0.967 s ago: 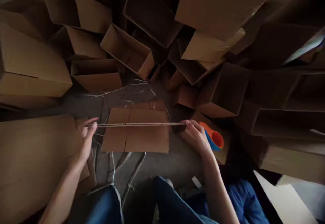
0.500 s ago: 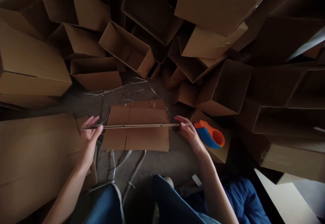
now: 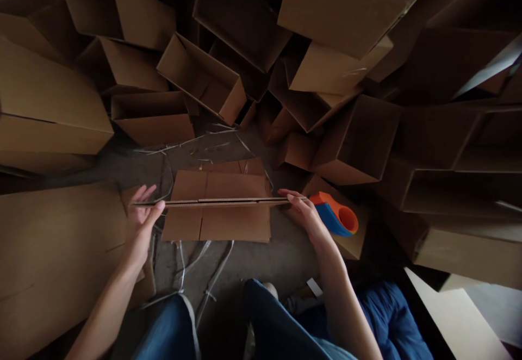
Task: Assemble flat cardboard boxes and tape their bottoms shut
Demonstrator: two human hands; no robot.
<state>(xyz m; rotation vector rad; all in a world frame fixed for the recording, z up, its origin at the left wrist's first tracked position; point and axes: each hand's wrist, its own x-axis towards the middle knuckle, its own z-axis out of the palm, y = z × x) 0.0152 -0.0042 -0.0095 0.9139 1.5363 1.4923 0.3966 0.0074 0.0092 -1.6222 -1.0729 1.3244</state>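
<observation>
A flattened cardboard box (image 3: 228,203) stands edge-on between my hands, so only its thin upper edge shows. My left hand (image 3: 142,213) grips its left end, thumb on the near side and fingers on the far side. At the right end, my right hand (image 3: 300,206) holds it the same way, fingertips reaching past the far face. Beneath it, more flat cardboard (image 3: 234,227) lies stacked on the floor. Just right of my right hand, an orange and blue tape dispenser (image 3: 335,216) rests on a cardboard piece.
Open cardboard boxes (image 3: 204,77) are heaped across the back and right side. A large cardboard sheet (image 3: 61,256) lies at the left. White plastic straps (image 3: 220,267) are strewn on the floor near my legs. Dark blue fabric (image 3: 391,316) lies at the lower right.
The flattened box has barely moved; its two layers show slightly more apart along the upper edge. Both hands keep their hold. The view has shifted slightly.
</observation>
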